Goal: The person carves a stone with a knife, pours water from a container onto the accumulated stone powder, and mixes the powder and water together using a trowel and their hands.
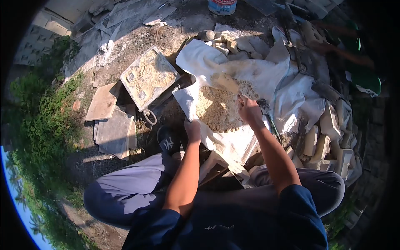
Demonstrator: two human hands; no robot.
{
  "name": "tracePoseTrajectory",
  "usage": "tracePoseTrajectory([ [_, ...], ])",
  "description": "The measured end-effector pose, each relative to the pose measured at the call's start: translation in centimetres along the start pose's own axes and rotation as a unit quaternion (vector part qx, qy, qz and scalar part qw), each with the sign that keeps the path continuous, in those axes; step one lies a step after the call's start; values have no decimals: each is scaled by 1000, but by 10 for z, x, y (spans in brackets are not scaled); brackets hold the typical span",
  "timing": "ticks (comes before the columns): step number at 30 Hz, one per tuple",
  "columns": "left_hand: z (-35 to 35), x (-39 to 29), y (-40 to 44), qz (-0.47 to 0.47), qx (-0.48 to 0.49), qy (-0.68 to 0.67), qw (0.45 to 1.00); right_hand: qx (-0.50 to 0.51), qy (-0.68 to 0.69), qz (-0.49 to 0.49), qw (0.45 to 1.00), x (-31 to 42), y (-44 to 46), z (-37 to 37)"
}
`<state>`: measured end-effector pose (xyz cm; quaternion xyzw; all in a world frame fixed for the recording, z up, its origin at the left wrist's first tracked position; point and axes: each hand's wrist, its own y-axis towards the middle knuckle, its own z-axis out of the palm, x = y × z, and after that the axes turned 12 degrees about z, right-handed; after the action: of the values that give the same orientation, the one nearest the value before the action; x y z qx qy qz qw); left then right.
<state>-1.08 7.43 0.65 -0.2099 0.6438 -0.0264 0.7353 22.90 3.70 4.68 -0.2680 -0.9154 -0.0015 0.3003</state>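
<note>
A white sheet (246, 68) lies spread on the ground, with a heap of pale crumbly material (216, 108) on it. At the sheet's near left edge my left hand (193, 130) is closed on the white material. My right hand (249, 109) is over the right side of the heap, its fingers drawn together; what they hold, if anything, is too small to make out. Just right of that hand lies a dark-headed tool (264, 107) with a greenish handle. Left of the sheet stands a square block (150, 77) with the same pale material on top.
Flat slabs (114, 131) lie at the left, beside a metal ring (150, 117). Pale broken blocks (323, 148) are piled at the right. A bucket (223, 6) stands at the top. Another person's arm (343, 50) reaches in at the upper right. Plants (41, 100) grow at the far left.
</note>
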Motion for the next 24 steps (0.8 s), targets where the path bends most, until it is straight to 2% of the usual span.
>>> tracePoseTrajectory([
  [2,7,-1,-2,7,-1,-14,1000,30,-29,-12,999,-7,-1,20],
  [3,4,4,1,23,16,-8,1000,72,20,51,996,-2,-15,30],
  [4,4,5,3,40,36,-1,999,125,16,74,989,8,-33,27],
  [6,9,4,6,41,12,-17,999,187,-19,64,980,18,-49,24],
  [7,12,3,6,36,-18,-31,999,185,-21,65,980,21,-47,13],
  [9,13,-3,4,26,-10,-16,999,155,30,61,986,15,-43,-12],
  [10,8,2,5,18,-4,1,1000,107,62,72,990,4,-34,-19],
  [12,5,6,6,21,11,21,999,23,43,137,989,-18,-17,-35],
  [15,17,-7,-1,28,0,29,999,18,9,162,987,-41,-32,-26],
  [17,23,-4,2,42,-7,66,997,6,120,160,980,-46,-54,16],
  [19,28,-6,5,55,-18,103,993,91,114,171,974,-23,-68,21],
  [20,26,-8,5,71,21,106,992,139,84,172,972,-4,-74,10],
  [22,26,-16,3,86,59,110,988,139,103,165,971,7,-74,-4],
  [23,25,-20,2,32,10,118,993,141,123,162,969,9,-76,-7],
  [24,24,-23,1,-22,-40,124,991,81,131,151,976,-7,-74,2],
])
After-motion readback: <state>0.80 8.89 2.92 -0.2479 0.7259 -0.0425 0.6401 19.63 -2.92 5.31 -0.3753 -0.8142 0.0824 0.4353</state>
